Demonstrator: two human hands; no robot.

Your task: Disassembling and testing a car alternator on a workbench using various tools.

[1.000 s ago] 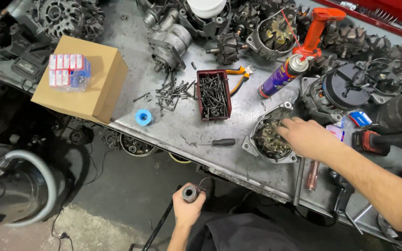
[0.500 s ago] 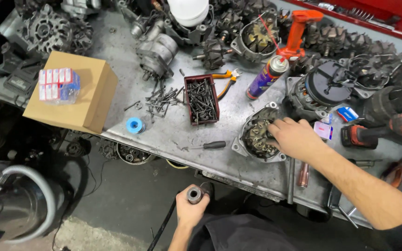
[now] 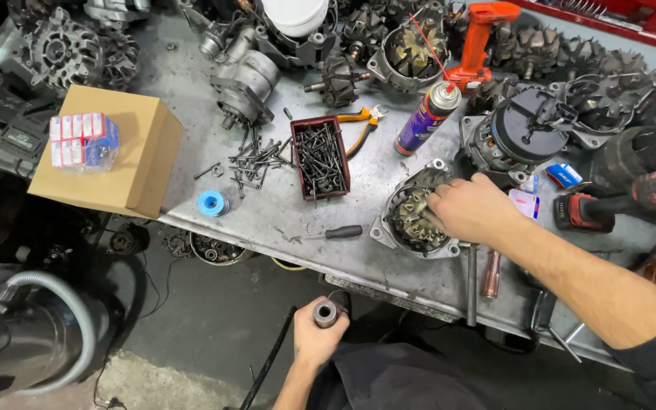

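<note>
Since the earlier frames the view has drifted right across the bench; the right hand [image 3: 468, 207] has stayed on the alternator housing [image 3: 413, 216] and the left hand [image 3: 319, 334] has kept its grip below the bench edge.

Right arm reaches in from the lower right, forearm bare, dark sleeve at the elbow. Hand lies palm down, fingers curled onto the housing's right rim and into its open bowl; whether they pinch anything inside cannot be told. Left hand is low, wrapped round a short dark cylinder [image 3: 326, 311] with its round end facing up.

Grey metal bench [image 3: 267, 216], scuffed. Just left of the right hand: a screwdriver [image 3: 328, 234] near the front edge, a red tray of screws [image 3: 319, 158], loose screws [image 3: 256, 161]. Beyond it: a spray can [image 3: 427, 115], orange pliers [image 3: 362, 121]. To its right, a red cordless tool [image 3: 616, 201]. Far left, a cardboard box [image 3: 115, 156] and blue spool [image 3: 212, 203].

The front edge runs between the hands; dark floor below, with a grey hose [image 3: 55, 307] well left of the left hand.
</note>
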